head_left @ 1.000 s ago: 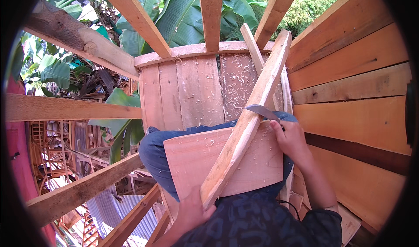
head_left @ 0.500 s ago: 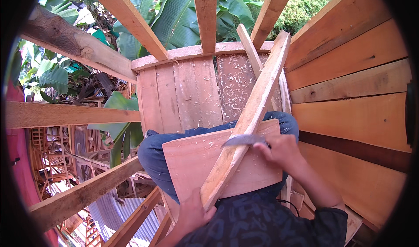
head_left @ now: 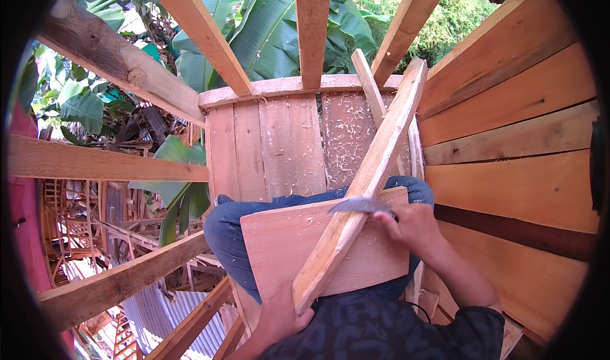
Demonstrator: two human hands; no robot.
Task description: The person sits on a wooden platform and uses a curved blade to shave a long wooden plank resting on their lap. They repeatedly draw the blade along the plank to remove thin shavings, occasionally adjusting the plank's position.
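A long squared length of timber slants across my lap, its near end low at the left and its far end up at the right. My left hand is closed round the near end. In my right hand is a knife with a curved grey blade, which lies across the upper face of the timber near its middle. The knife's handle is hidden in my fist. Beneath the timber, a flat wooden board rests on my crossed legs in blue jeans.
Curled shavings cover part of the plank floor. Upright beams stand beyond its edge, and a plank wall closes the right. A thinner stick lies behind the timber. Lower down at left are corrugated sheets; banana leaves hang beyond.
The whole view has shifted slightly, with the scene sitting a little lower now. The knife stays at nearly the same spot on the timber, and both hands keep their holds.
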